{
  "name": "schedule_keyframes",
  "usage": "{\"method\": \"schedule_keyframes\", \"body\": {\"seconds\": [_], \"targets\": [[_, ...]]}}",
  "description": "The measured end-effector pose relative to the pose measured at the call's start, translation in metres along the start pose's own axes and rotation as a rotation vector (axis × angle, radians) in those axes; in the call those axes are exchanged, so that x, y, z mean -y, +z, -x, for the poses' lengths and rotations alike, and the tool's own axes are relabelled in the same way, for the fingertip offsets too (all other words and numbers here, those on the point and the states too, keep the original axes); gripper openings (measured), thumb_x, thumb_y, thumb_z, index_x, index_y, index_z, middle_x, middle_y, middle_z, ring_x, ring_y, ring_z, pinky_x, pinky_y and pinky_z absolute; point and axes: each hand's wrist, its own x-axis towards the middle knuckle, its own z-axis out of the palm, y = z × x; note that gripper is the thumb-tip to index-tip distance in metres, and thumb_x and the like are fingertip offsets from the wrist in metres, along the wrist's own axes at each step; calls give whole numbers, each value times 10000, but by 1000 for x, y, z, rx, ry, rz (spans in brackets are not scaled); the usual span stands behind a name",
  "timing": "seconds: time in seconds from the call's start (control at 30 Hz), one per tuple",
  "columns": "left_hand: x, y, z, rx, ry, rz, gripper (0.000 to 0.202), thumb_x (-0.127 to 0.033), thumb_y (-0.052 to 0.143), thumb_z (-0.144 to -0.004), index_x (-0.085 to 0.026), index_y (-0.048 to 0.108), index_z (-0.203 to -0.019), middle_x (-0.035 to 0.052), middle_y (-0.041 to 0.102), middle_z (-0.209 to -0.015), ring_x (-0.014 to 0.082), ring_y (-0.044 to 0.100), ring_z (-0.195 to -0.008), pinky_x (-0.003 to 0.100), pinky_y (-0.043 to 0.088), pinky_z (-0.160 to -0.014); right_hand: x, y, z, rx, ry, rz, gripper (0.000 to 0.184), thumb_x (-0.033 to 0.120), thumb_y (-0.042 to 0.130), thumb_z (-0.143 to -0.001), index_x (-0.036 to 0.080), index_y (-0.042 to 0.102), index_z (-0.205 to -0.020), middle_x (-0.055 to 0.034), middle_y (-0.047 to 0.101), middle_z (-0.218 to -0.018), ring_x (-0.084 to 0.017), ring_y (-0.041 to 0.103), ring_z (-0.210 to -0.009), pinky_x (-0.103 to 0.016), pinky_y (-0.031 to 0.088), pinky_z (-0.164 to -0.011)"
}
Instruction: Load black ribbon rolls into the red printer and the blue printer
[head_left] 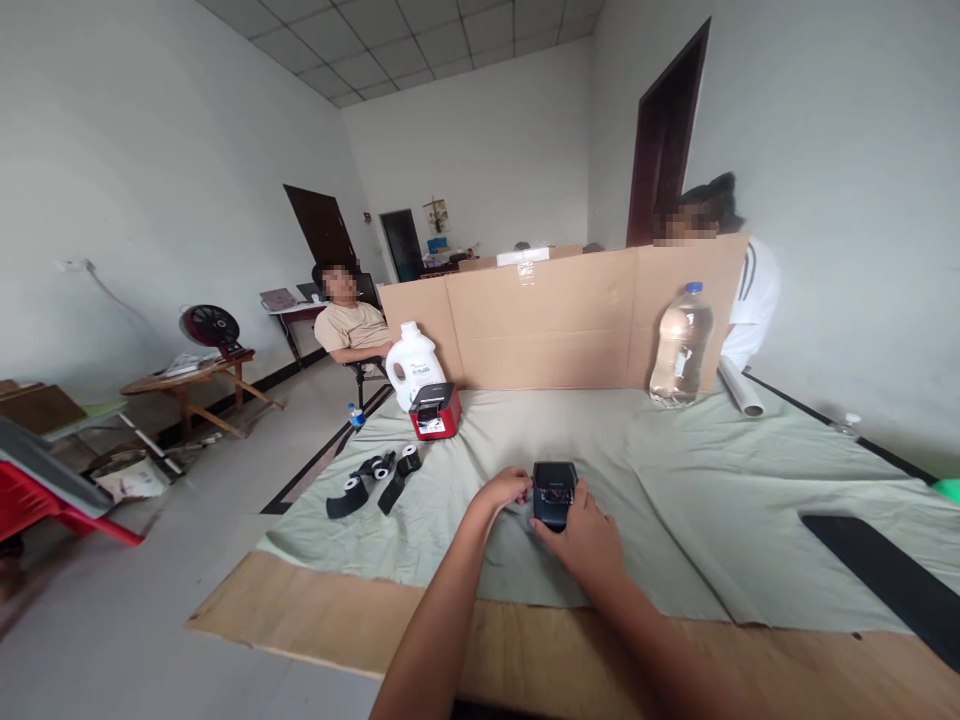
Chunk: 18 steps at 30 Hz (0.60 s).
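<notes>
A small black receipt printer stands on the light green cloth in front of me. My right hand wraps round its right side and front corner, thumb along the front edge. At its left side is my left hand, fingers curled in and fingertips against or very near the casing. Whatever those fingers pinch, if anything, is hidden. Further back on the left sits a red printer with a black lid. Several rolls of black paper, partly unwound, lie on the cloth in front of it.
A cardboard screen spans the table's back. Near it stand a white jug and a large clear bottle. A white roll and a long black flat thing lie at right. Two people are beyond the table.
</notes>
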Motion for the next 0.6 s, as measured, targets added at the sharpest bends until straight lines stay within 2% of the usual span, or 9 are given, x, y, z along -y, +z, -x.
{"method": "schedule_keyframes", "body": {"seconds": [0.17,0.4,0.6], "targets": [[1,0,-2,3,1,-4,175,-117,528,-761,-177,495,-599,-60,467,-496,93,453,-443,219,383,-540,1,-1,2,-13,-5,15,943,598,623,-839,-24,325,-1482,-267,647,-1204,-384,654,-1074,-461,460,-894],[3,1,0,0,16,-25,167,-131,525,-786,-178,484,-631,-64,471,-536,86,446,-463,212,376,-553,4,-5,4,-7,10,8,923,589,641,-832,-4,347,-1475,-254,654,-1197,-377,658,-1062,-444,454,-889],[8,1,-1,-3,30,-19,145,-151,542,-783,-173,496,-647,-51,500,-573,86,456,-493,210,357,-542,3,0,4,-8,20,29,922,602,636,-831,15,346,-1481,-259,639,-1232,-367,647,-1103,-416,442,-897]]}}
